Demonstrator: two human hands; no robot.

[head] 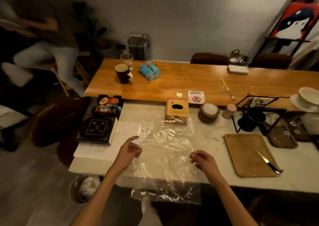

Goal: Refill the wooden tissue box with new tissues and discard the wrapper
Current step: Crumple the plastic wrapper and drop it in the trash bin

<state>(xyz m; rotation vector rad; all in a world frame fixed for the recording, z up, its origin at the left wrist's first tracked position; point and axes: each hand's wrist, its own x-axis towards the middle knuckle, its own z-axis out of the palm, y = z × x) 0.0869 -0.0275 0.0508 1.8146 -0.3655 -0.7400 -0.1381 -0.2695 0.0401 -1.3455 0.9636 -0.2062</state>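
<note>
A large clear plastic wrapper (165, 150) is stretched out over the white table and hangs past its front edge. My left hand (129, 150) pinches its left side, and my right hand (201, 159) pinches its right side. The wooden tissue box (177, 112) stands just beyond the wrapper, its oval slot dark with no tissue showing. A waste bin (84, 188) with crumpled white material inside sits on the floor below the table's left front corner.
A wooden tray (241, 153) with a knife (266, 160) lies to the right. Black boxes (96, 128) and papers sit left. Coasters (208, 112), a black kettle on a stand (253, 118), a blue tissue pack (150, 71) and a dark mug (122, 73) lie farther back. A person sits at far left.
</note>
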